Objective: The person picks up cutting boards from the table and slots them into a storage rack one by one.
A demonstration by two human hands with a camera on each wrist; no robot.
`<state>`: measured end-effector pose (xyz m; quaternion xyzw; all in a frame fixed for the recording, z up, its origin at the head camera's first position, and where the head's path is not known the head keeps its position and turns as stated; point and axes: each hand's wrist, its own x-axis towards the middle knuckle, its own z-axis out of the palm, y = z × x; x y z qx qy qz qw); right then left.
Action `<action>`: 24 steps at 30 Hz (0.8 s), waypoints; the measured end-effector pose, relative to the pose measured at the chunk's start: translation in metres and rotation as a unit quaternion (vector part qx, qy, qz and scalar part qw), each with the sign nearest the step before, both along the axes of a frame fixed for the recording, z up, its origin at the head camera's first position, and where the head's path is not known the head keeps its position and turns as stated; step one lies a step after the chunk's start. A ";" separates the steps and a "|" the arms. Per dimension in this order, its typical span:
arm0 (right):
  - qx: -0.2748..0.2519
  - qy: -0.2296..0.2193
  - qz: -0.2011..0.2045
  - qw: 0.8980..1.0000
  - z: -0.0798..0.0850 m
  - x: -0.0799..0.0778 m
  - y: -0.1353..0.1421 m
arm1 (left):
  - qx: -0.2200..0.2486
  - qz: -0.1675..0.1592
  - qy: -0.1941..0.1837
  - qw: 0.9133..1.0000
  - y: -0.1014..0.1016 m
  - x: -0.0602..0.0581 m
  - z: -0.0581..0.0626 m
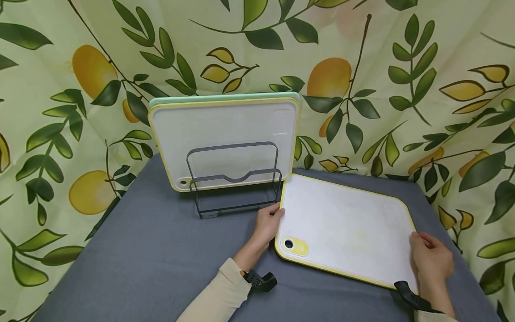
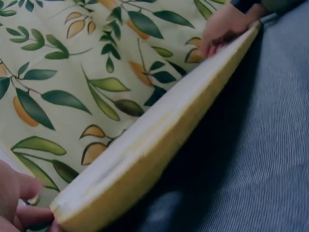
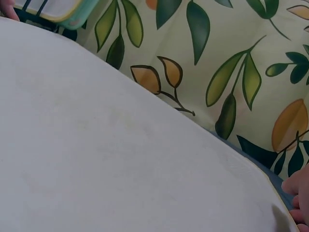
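Observation:
A white cutting board with a yellow rim is held between both hands, right of the rack. Its yellow corner patch with a dark hole lies at the near left. My left hand pinches the left edge, thumb on top. At the opposite short edge, my right hand grips the board with curled fingers. In the left wrist view the board is seen edge-on, with dark shadow on the cloth beneath it. The right wrist view is mostly filled by its white face; some right fingers show at the edge.
A dark wire rack stands left of the board, close to my left hand. Another white, yellow-rimmed board leans upright in it, with a mint-green board behind. Grey cloth covers the table; a leaf-patterned curtain hangs behind.

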<state>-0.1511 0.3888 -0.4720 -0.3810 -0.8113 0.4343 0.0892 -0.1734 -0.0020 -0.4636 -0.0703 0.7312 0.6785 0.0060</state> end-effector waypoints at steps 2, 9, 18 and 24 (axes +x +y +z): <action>0.005 0.003 0.001 1.000 0.000 -0.001 0.001 | 0.016 -0.012 0.004 1.000 -0.001 -0.001 -0.001; 0.002 -0.002 -0.008 1.000 -0.001 -0.003 0.002 | 0.066 -0.092 0.009 0.994 0.005 0.000 -0.009; -0.022 -0.005 0.002 1.000 0.003 0.000 0.001 | 0.099 -0.091 0.063 0.989 0.014 0.002 -0.019; -0.018 -0.005 0.007 1.000 0.003 0.002 0.005 | 0.088 -0.088 0.070 0.990 0.016 0.003 -0.019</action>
